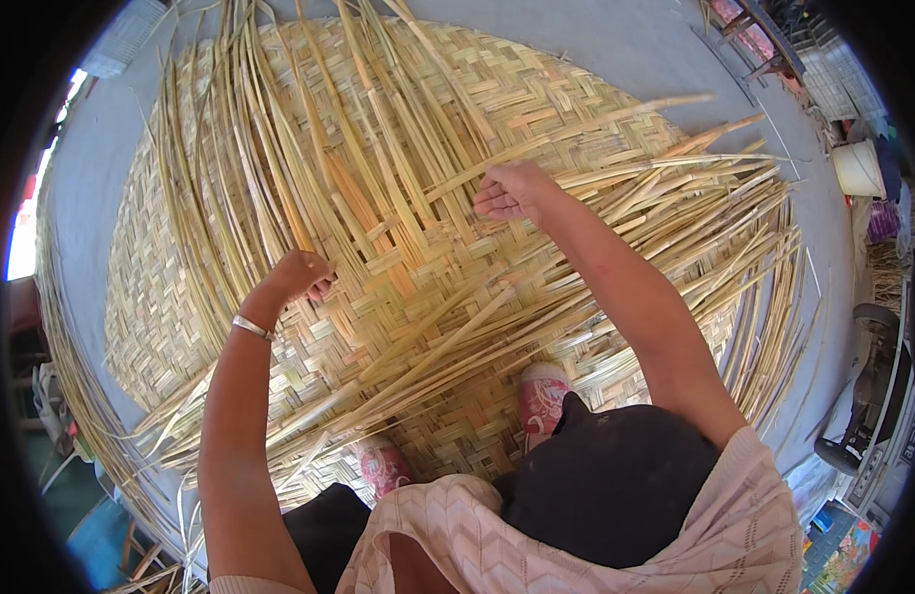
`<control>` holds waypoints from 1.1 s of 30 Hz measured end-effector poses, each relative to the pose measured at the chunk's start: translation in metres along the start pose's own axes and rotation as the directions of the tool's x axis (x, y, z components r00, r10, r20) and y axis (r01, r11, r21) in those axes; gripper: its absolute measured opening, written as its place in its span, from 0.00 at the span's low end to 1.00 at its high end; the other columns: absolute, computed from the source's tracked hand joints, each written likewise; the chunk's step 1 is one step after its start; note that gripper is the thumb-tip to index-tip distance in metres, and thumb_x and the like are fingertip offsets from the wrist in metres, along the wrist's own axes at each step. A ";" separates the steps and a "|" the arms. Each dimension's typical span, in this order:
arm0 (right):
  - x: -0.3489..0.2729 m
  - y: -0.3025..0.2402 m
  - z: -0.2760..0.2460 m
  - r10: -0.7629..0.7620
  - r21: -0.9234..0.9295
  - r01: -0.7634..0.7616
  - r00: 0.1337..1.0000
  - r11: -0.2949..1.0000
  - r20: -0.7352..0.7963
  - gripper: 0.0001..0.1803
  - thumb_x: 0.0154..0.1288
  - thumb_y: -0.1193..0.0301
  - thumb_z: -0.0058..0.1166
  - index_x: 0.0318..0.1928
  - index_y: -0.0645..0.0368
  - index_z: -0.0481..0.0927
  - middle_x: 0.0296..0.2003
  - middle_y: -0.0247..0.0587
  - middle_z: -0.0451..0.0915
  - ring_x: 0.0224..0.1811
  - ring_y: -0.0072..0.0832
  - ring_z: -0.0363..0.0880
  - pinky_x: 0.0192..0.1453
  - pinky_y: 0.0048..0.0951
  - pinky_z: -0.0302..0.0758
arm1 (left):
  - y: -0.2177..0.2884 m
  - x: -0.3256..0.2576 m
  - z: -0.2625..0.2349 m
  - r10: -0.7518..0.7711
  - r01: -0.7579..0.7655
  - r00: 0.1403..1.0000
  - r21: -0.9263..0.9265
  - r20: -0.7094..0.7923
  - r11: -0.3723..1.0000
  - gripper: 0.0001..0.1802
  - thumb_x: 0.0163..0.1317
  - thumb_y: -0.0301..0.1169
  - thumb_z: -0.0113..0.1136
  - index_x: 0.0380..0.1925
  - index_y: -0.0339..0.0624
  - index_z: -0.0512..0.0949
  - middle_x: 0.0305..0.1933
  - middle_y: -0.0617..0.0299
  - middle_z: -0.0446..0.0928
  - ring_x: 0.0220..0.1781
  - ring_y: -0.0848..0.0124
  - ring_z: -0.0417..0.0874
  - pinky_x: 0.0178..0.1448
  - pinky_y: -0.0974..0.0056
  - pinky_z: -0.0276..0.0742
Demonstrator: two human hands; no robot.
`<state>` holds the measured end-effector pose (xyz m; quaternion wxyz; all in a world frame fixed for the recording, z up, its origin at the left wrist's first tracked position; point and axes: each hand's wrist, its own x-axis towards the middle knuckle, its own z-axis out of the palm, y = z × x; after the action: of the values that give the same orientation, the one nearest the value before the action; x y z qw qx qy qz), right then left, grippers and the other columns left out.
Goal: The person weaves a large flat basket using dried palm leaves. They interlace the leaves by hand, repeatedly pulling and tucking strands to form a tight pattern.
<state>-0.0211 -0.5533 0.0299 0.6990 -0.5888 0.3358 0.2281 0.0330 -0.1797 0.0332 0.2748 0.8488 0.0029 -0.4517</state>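
Note:
A large woven mat [145, 297] of pale split-cane strips lies under me. Long loose strips [244, 129] fan away from its middle toward the far edge. My left hand [307, 277], with a bracelet at the wrist, is closed just above the weave, by the near ends of these strips. Farther off and to the right, my right hand [509, 192] is curled closed beside a crosswise strip [596, 124] that slants over the others. What either hand holds, if anything, is hidden by the fingers.
A thick bundle of loose strips [695, 233] crosses the mat in front of my feet. My pink patterned shoes [544, 396] stand on the weave. Grey floor [616, 45] surrounds the mat. At the right are a white bucket [858, 168] and a wheeled frame [863, 396].

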 end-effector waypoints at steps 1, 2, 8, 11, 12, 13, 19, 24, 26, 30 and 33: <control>-0.003 0.001 -0.001 -0.076 -0.107 0.074 0.997 0.992 -0.021 0.11 0.67 0.67 0.49 0.39 0.64 0.76 0.38 0.50 0.81 0.40 0.39 0.83 0.40 0.35 0.81 | -0.007 0.003 0.002 -0.002 0.001 1.000 -0.041 -0.025 0.999 0.14 0.61 0.36 0.61 0.28 0.34 0.79 0.22 0.56 0.79 0.24 0.68 0.81 0.29 0.66 0.77; -0.005 0.001 -0.001 -0.158 -0.187 0.154 0.987 0.970 -0.004 0.10 0.66 0.68 0.50 0.38 0.64 0.76 0.37 0.51 0.81 0.39 0.40 0.83 0.39 0.36 0.81 | -0.015 0.006 0.003 0.000 -0.004 0.999 -0.106 -0.040 0.994 0.15 0.62 0.37 0.60 0.25 0.35 0.79 0.21 0.58 0.79 0.23 0.69 0.80 0.28 0.66 0.76; 0.012 -0.011 -0.003 -0.818 -0.937 0.277 0.474 -0.215 0.327 0.04 0.44 0.73 0.54 0.20 0.60 0.79 0.23 0.47 0.78 0.35 0.43 0.79 0.36 0.42 0.77 | -0.045 0.035 0.005 0.184 -0.180 0.983 -0.125 0.015 0.976 0.17 0.64 0.41 0.59 0.23 0.40 0.77 0.19 0.64 0.75 0.17 0.76 0.72 0.22 0.68 0.68; 0.014 -0.015 -0.003 -0.626 -0.933 0.294 0.693 -0.209 0.358 0.10 0.53 0.69 0.52 0.33 0.58 0.84 0.42 0.46 0.79 0.50 0.41 0.75 0.53 0.42 0.71 | -0.046 0.035 0.007 0.077 -0.069 0.997 -0.306 0.014 0.950 0.21 0.65 0.42 0.57 0.24 0.33 0.76 0.18 0.59 0.75 0.17 0.74 0.74 0.19 0.69 0.70; 0.014 -0.016 -0.003 -0.631 -0.938 0.284 0.695 -0.200 0.345 0.11 0.55 0.68 0.52 0.35 0.58 0.84 0.45 0.46 0.78 0.52 0.41 0.73 0.54 0.43 0.69 | -0.045 0.035 0.007 0.108 -0.104 0.994 -0.261 0.002 0.960 0.21 0.65 0.42 0.57 0.24 0.33 0.76 0.19 0.58 0.75 0.17 0.73 0.75 0.19 0.69 0.70; 0.013 -0.017 -0.002 -0.614 -0.938 0.294 0.711 -0.183 0.343 0.12 0.57 0.67 0.51 0.37 0.58 0.84 0.47 0.46 0.76 0.54 0.41 0.71 0.56 0.44 0.67 | -0.044 0.033 0.007 0.095 -0.096 0.995 -0.220 -0.015 0.971 0.22 0.65 0.43 0.57 0.23 0.33 0.75 0.19 0.58 0.76 0.17 0.73 0.75 0.20 0.69 0.70; 0.008 -0.029 0.003 -0.593 -0.937 0.288 0.727 -0.197 0.347 0.18 0.63 0.57 0.48 0.38 0.56 0.84 0.48 0.45 0.77 0.55 0.41 0.72 0.53 0.44 0.68 | -0.035 0.026 0.008 0.113 -0.125 0.990 -0.170 -0.080 0.977 0.22 0.65 0.44 0.56 0.24 0.36 0.75 0.19 0.57 0.76 0.16 0.72 0.75 0.19 0.69 0.70; 0.012 -0.045 -0.001 -0.288 -0.921 0.358 0.875 -0.153 0.389 0.23 0.65 0.47 0.42 0.36 0.51 0.81 0.25 0.38 0.82 0.32 0.38 0.82 0.35 0.42 0.74 | -0.036 0.025 0.012 0.156 -0.181 0.977 -0.182 -0.143 0.966 0.17 0.64 0.42 0.58 0.25 0.40 0.76 0.20 0.63 0.75 0.19 0.76 0.74 0.22 0.70 0.67; 0.015 -0.047 0.000 -0.274 -0.914 0.368 0.873 -0.171 0.403 0.23 0.66 0.44 0.41 0.39 0.48 0.78 0.31 0.36 0.82 0.38 0.39 0.81 0.39 0.44 0.74 | -0.034 0.022 0.014 0.162 -0.189 0.965 -0.117 -0.206 0.975 0.13 0.64 0.39 0.58 0.30 0.40 0.79 0.20 0.64 0.76 0.18 0.76 0.73 0.24 0.69 0.70; 0.022 -0.050 0.002 -0.313 -0.903 0.405 0.847 -0.144 0.430 0.21 0.63 0.46 0.47 0.34 0.50 0.79 0.32 0.38 0.79 0.38 0.39 0.78 0.41 0.42 0.73 | -0.020 0.009 0.014 0.332 -0.293 0.920 0.198 -0.209 0.935 0.18 0.64 0.45 0.57 0.38 0.40 0.81 0.25 0.55 0.80 0.31 0.62 0.83 0.40 0.60 0.76; 0.023 -0.050 -0.004 -0.316 -0.922 0.364 0.866 -0.134 0.387 0.20 0.63 0.48 0.49 0.33 0.50 0.79 0.31 0.36 0.79 0.37 0.38 0.78 0.41 0.41 0.73 | -0.004 -0.001 0.014 0.100 -0.049 0.958 0.189 -0.270 0.981 0.22 0.63 0.50 0.56 0.39 0.41 0.81 0.26 0.54 0.80 0.34 0.62 0.83 0.44 0.56 0.76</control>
<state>0.0291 -0.5689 0.0464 0.1082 -0.9645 -0.1042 0.2171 0.0202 -0.1826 0.0259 0.2107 0.9247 -0.0314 -0.3155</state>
